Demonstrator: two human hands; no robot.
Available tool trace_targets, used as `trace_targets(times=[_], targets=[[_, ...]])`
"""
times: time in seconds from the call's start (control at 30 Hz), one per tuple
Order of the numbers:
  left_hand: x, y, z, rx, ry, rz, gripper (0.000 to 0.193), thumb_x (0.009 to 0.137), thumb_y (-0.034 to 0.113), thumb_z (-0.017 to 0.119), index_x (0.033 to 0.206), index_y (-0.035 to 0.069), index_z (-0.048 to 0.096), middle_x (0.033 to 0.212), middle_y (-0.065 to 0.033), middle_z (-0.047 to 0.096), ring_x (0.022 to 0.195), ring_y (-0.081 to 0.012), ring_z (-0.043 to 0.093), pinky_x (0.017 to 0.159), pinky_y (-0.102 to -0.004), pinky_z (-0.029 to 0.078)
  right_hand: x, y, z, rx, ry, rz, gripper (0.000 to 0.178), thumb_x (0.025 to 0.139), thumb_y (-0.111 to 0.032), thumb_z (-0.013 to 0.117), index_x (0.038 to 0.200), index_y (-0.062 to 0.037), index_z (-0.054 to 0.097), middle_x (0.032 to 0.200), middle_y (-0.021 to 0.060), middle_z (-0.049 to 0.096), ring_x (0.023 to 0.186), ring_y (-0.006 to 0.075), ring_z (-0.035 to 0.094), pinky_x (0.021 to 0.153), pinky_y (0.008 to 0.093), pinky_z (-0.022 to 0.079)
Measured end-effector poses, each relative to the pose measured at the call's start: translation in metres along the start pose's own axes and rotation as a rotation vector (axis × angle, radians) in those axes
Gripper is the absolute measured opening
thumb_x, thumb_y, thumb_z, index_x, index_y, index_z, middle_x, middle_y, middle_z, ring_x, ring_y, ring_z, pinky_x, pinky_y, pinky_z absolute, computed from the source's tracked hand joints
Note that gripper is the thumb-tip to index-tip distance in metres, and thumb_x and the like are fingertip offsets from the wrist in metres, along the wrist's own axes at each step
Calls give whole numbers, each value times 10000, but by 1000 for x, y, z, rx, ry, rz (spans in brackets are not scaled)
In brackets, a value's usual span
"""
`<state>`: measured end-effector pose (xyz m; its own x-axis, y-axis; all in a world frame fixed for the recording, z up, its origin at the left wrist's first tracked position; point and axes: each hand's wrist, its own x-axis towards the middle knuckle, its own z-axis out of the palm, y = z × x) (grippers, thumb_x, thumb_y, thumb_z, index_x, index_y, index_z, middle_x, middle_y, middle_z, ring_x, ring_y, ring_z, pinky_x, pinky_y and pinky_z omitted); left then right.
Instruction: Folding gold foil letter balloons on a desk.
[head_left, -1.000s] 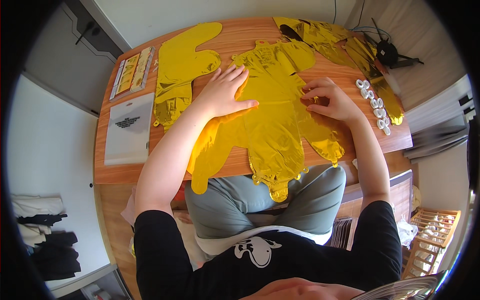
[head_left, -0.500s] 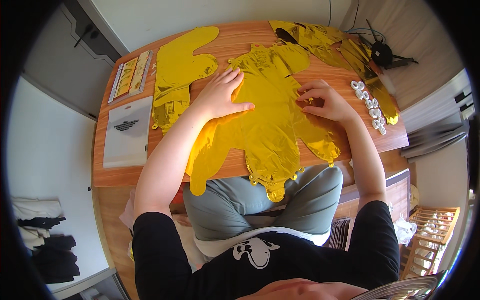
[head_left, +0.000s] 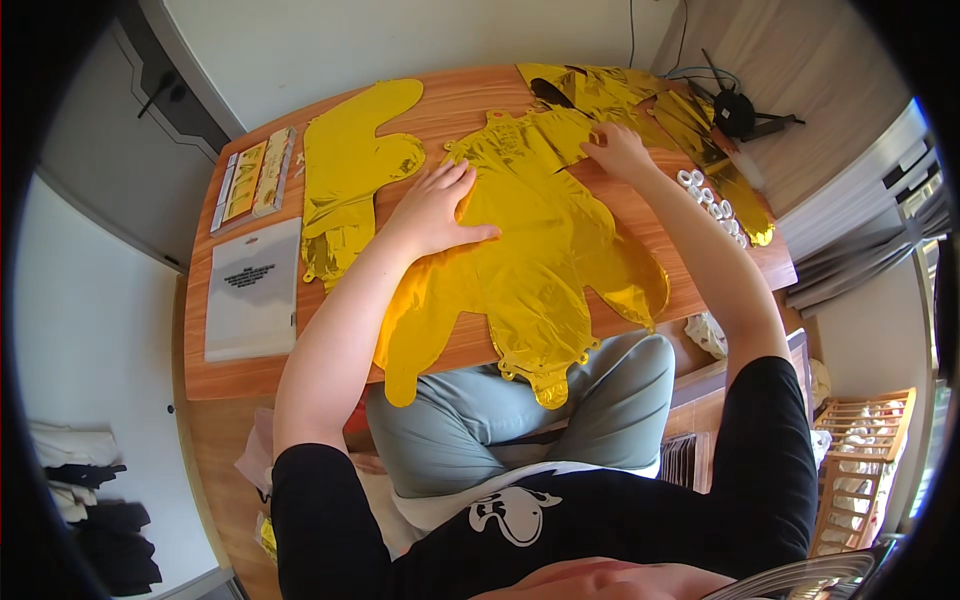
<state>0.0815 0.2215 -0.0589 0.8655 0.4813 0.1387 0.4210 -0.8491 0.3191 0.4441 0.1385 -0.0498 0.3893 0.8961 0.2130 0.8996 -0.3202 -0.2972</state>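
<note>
A flat, uninflated gold foil balloon (head_left: 530,240) lies across the middle of the wooden table, its near lobes hanging over the front edge above my lap. My left hand (head_left: 435,212) rests on its left part with fingers and thumb spread. At the balloon's far right lobe, my right hand (head_left: 617,153) has its bent fingers closed on the foil edge. Left of my left hand lies a second flat gold foil balloon (head_left: 350,150). More crumpled gold foil (head_left: 590,85) is at the far right, beyond my right hand.
A clear plastic bag (head_left: 252,300) and a flat package (head_left: 250,185) lie at the table's left side. Several white ribbon rolls (head_left: 715,205) sit near the right edge. A black router (head_left: 735,112) with antennas stands at the far right corner. Below right is a wooden rack (head_left: 865,450).
My right hand has moved away from me, from the balloon's right edge up to its far right lobe. My left hand stays on the foil. The view has shifted slightly.
</note>
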Motion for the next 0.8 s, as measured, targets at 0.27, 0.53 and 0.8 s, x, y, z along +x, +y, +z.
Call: trace_targets(times=[0.27,0.53,0.8], targets=[[-2,1,-1,13,-22,-24,1142,795,758,710,1585,-3,392,1688,-185,312,1585,-335,236,1283,-456,231,13,-40,14,199,51,129,720,804,-388,807,1418,-92,575,1274,143,685,1169,355,655,1006,435,525],[-5,-1,-3,19,-25,-33,1126,792,747,714,1578,1,407,1679,-182,332,1578,-348,248,1282,-470,232,11,-95,6,1076,320,66,736,845,-38,732,1517,-65,433,1392,128,595,1120,249,667,933,362,544],[-5,1,-4,31,-18,-34,1115,782,723,732,1573,3,416,1674,-186,340,1574,-358,257,1278,-470,241,9,-142,33,709,238,-309,668,917,-150,751,1511,-84,453,1426,108,595,1193,220,655,923,342,536]])
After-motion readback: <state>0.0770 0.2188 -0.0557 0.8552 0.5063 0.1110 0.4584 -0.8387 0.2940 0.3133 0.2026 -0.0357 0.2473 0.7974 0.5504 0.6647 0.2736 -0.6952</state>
